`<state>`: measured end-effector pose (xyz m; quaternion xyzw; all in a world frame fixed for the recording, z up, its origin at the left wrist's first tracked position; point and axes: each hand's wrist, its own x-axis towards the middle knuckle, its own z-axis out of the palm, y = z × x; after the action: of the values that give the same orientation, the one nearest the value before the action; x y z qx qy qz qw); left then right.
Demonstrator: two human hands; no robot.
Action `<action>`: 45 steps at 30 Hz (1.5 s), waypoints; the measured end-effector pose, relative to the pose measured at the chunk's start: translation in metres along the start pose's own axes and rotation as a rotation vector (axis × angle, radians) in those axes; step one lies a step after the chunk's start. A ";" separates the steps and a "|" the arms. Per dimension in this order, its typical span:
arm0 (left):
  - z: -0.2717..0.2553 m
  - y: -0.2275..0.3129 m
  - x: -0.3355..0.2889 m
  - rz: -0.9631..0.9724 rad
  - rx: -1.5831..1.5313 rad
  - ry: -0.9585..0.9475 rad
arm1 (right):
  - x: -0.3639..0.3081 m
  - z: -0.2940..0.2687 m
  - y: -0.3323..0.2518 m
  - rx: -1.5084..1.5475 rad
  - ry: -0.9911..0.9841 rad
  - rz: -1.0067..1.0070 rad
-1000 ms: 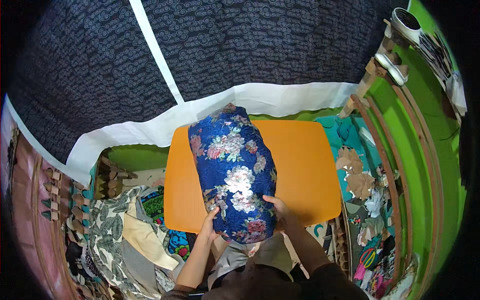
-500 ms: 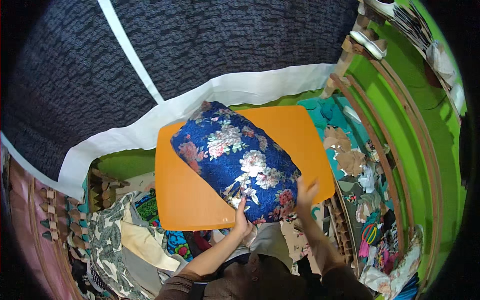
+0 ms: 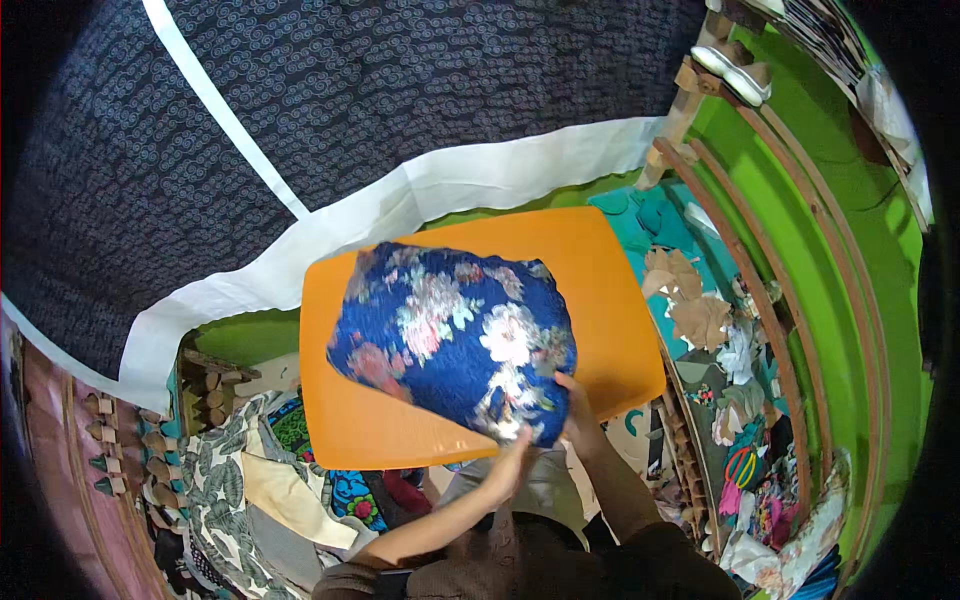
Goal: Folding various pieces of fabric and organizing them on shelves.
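A dark blue fabric piece [image 3: 440,330] printed with pink and white flowers is held tilted over an orange tabletop [image 3: 620,300]. It looks folded or layered, and motion blurs its left side. At its near edge my left hand [image 3: 508,468] is closed on the fabric, thumb on top and the other fingers hidden beneath. My right hand [image 3: 580,410] grips the right near corner, its fingers partly out of sight behind the cloth.
Leaf-print cloth [image 3: 215,490] and a cream piece [image 3: 290,500] are heaped at the left. Brown cut scraps [image 3: 700,320] lie on a teal surface at the right, beside wooden rails [image 3: 740,270]. A dark patterned curtain [image 3: 450,80] hangs behind the table; white shoes [image 3: 735,75] sit on the upper right rack.
The fabric has turned and come down nearer to me, its far end now lower. My right hand has moved left and closed on its corner; my left hand shifted slightly right.
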<state>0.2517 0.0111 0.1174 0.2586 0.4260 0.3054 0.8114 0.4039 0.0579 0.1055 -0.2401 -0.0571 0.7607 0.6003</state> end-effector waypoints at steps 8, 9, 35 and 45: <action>-0.131 0.146 -0.020 0.414 1.309 -0.191 | -0.035 -0.064 -0.075 -0.470 0.604 0.218; -0.144 0.155 -0.011 0.310 0.657 0.280 | -0.031 -0.057 -0.072 -0.622 0.489 0.080; -0.204 0.186 0.061 -0.260 0.245 0.187 | -0.064 -0.038 -0.019 -0.246 0.453 -0.144; -0.182 0.181 0.095 -0.410 0.230 -0.104 | -0.102 -0.062 0.006 -0.005 0.529 -0.080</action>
<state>0.0905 0.2310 0.0981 0.2726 0.4593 0.0699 0.8425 0.4424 -0.0518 0.0795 -0.4296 0.0904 0.6469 0.6235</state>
